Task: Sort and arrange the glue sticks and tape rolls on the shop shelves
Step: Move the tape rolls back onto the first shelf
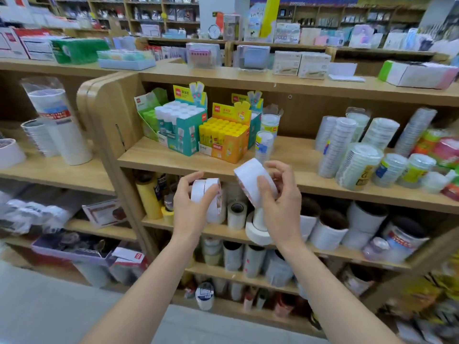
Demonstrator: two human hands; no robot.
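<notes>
Both hands are up in front of the shelf edge (173, 158), below the yellow glue-stick box (224, 139). Left hand (188, 209) grips a pair of white tape rolls (206, 197) held side by side on edge, thumb and fingers curled round them, below and slightly left of the yellow box. Right hand (282, 204) grips a single wider white tape roll (249, 176), tilted, just below the yellow box's right corner. The hands are apart and the rolls are not touching. Teal glue-stick box (182, 131) is touching the yellow box's left side; green glue box (149, 115) is further left and behind. Stacks of clear tape rolls (357, 155) stand well to the right of the yellow box on the same shelf. More white rolls (258, 232) sit on the shelf below it, under the right hand.
</notes>
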